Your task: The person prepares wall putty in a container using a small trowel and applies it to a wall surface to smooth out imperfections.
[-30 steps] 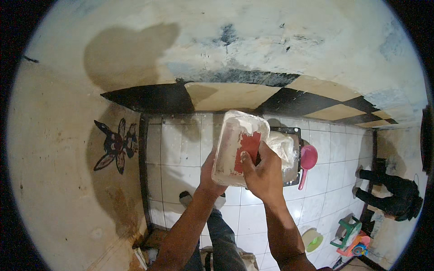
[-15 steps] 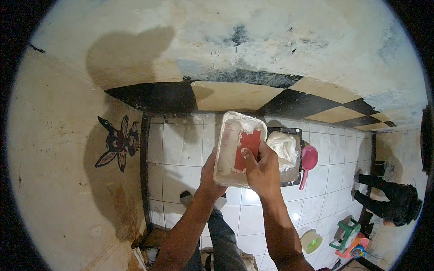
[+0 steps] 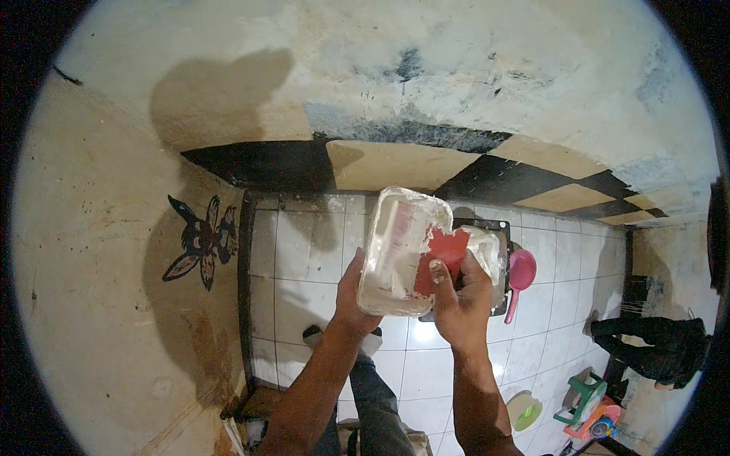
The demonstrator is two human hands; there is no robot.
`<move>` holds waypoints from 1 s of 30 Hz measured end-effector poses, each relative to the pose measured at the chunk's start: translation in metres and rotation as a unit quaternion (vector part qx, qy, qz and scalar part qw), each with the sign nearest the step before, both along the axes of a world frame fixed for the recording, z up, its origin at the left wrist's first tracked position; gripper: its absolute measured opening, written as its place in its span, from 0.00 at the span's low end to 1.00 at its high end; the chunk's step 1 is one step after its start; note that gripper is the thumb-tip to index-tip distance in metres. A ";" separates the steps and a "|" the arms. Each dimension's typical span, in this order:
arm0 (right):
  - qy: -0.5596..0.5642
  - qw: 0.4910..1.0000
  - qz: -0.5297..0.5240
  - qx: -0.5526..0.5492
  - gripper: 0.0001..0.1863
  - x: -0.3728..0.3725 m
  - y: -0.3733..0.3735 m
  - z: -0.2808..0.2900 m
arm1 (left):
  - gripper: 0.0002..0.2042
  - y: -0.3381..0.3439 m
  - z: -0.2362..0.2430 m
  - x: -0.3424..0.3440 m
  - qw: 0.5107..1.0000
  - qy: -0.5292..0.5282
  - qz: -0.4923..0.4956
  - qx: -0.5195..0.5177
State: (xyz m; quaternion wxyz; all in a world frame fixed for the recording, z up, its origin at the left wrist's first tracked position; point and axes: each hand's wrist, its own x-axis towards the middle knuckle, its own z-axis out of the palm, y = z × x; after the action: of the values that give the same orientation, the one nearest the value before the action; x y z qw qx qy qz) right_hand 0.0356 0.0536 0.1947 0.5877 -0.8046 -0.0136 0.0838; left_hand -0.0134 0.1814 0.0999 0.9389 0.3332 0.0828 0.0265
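Note:
My left hand (image 3: pixel 353 299) grips the left side of a white rectangular plastic tub (image 3: pixel 391 262), its inside smeared with white putty. Pinched in my right hand (image 3: pixel 461 298) is a flat red putty scraper (image 3: pixel 446 253), its edges crusted with white. The scraper lies over the tub's right rim; whether it touches is hard to tell. My right thumb presses on its face, and the fingers behind are partly hidden. Beneath, on the floor, a black tray (image 3: pixel 499 226) carries a pile of white putty (image 3: pixel 485 251), partly covered by my right hand.
A pink dipper (image 3: pixel 522 267) lies right of the tray on the white tiled floor (image 3: pixel 304 304). Ahead rises a patchy wall (image 3: pixel 426 83) with black and beige diamonds. Lower right are a green basin (image 3: pixel 523 410) and a green stool (image 3: pixel 582 399). Another person (image 3: pixel 654 346) is at the far right.
My right hand and the scraper have moved right, from inside the tub to its right rim. The tub has barely moved, and more of its inside shows.

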 end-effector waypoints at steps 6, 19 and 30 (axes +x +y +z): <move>-0.007 0.999 0.014 -0.039 0.11 0.001 0.004 -0.015 | 0.25 -0.001 -0.010 0.002 0.981 0.105 -0.053 -0.153; -0.019 0.999 -0.029 0.031 0.13 0.004 -0.030 0.013 | 0.27 -0.010 0.002 0.020 0.981 0.041 0.011 -0.187; 0.225 0.883 -0.101 0.399 0.13 0.035 -0.050 -0.029 | 0.24 0.009 -0.029 0.029 0.953 0.074 0.023 -0.294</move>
State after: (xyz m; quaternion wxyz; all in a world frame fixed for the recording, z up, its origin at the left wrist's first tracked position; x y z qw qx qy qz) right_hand 0.0701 0.0033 0.1657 0.8515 -0.4588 0.1679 0.1904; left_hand 0.0155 0.1902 0.0707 0.9857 0.0410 0.1637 -0.0019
